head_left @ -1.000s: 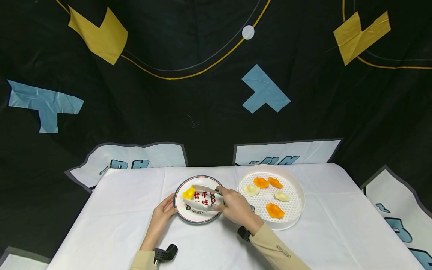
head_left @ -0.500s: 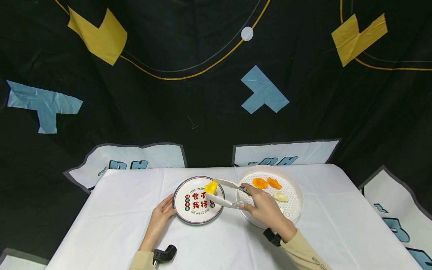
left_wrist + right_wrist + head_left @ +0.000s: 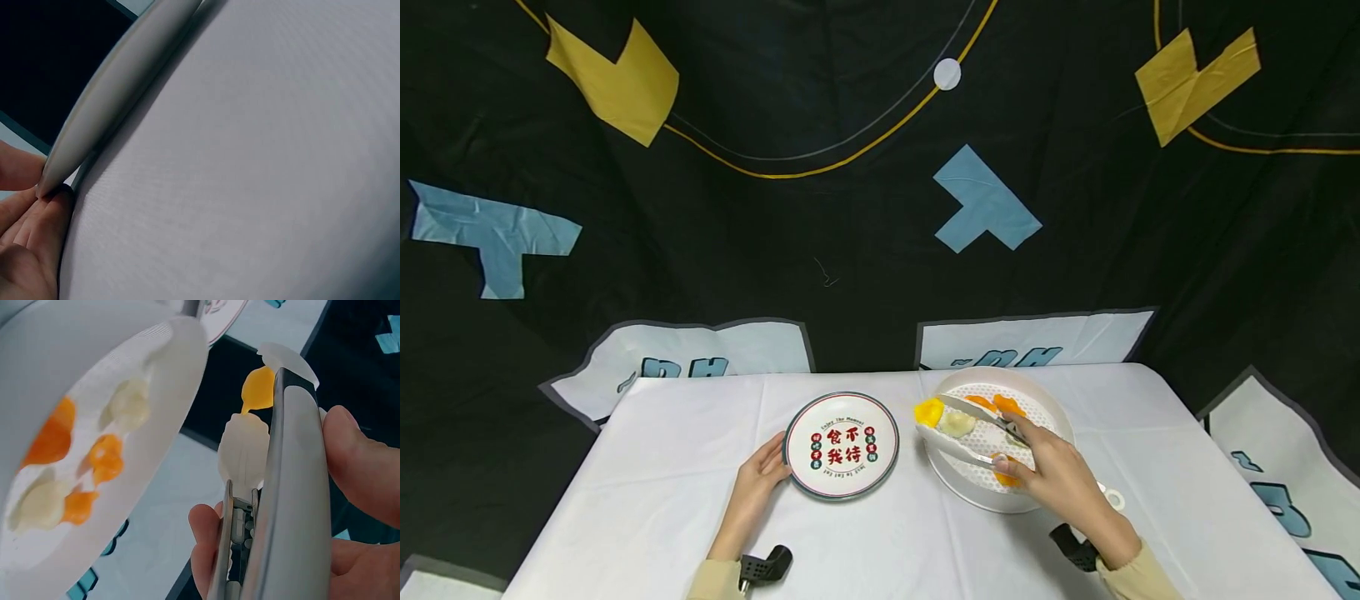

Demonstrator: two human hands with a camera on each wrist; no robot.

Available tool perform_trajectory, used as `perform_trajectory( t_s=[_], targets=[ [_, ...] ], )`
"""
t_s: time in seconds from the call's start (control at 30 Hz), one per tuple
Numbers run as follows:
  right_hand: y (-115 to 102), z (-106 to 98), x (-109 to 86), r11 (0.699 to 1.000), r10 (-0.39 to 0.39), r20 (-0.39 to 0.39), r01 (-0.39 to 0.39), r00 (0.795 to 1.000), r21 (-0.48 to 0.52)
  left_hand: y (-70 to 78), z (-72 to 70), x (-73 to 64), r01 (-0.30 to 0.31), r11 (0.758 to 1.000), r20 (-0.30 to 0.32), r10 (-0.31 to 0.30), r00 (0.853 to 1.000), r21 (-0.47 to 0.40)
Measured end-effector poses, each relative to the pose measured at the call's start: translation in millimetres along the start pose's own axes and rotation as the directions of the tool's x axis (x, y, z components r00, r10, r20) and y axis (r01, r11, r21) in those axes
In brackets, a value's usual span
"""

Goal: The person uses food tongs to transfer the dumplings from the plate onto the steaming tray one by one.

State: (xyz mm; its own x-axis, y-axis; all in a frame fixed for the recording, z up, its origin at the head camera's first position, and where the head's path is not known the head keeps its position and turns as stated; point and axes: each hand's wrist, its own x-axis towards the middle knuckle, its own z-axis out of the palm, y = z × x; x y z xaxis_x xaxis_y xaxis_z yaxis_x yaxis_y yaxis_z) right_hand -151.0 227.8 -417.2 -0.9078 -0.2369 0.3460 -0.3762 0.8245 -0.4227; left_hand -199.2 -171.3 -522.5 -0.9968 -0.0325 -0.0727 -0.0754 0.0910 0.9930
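Observation:
My left hand (image 3: 762, 471) pinches the left rim of a round white plate (image 3: 842, 405) with red characters and a dark green edge. The left wrist view has the thumb over the rim (image 3: 94, 119) and the fingers beneath it. My right hand (image 3: 1060, 475) grips a pair of tongs (image 3: 951, 446) with pale, broad tips. Between those tips is a small yellow dumpling-shaped piece (image 3: 928, 412), also visible in the right wrist view as a yellow lump (image 3: 257, 389). The tongs extend over a round white steamer tray (image 3: 1054, 396), with the yellow piece near its left rim.
Orange pieces (image 3: 1009, 405) and cream-coloured pieces (image 3: 958, 423) lie on the tray's perforated bottom, some partly hidden by the tongs and hand. The white-covered table (image 3: 662, 475) ends at a black cloth backdrop (image 3: 850, 275).
My right hand has lifted the yellow piece off the plate with the tongs and carried it right, to the tray's left side. The left hand has stayed at the plate's rim.

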Motion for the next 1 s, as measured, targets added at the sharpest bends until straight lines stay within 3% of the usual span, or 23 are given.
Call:
perform_trajectory(
  t_s=[0.33, 0.77, 1.0],
  targets=[
    [15.4, -8.6, -23.3, 0.993, 0.112, 0.039, -0.11, 0.993, -0.043, 0.9, 0.2, -0.9, 0.002, 1.0, 0.001, -0.002, 1.0, -0.003],
    [33.1, -12.7, -32.7, 0.987, 0.156, 0.071, -0.152, 0.985, -0.058, 2.3, 1.6, -2.3, 0.009, 1.0, 0.003, -0.009, 1.0, -0.017],
    [38.9, -15.3, -33.3, 0.983, 0.181, 0.13, -0.174, 0.975, -0.064, 2.4, 1.6, -2.1, 0.011, 1.0, 0.004, -0.011, 1.0, -0.018]
  ],
)
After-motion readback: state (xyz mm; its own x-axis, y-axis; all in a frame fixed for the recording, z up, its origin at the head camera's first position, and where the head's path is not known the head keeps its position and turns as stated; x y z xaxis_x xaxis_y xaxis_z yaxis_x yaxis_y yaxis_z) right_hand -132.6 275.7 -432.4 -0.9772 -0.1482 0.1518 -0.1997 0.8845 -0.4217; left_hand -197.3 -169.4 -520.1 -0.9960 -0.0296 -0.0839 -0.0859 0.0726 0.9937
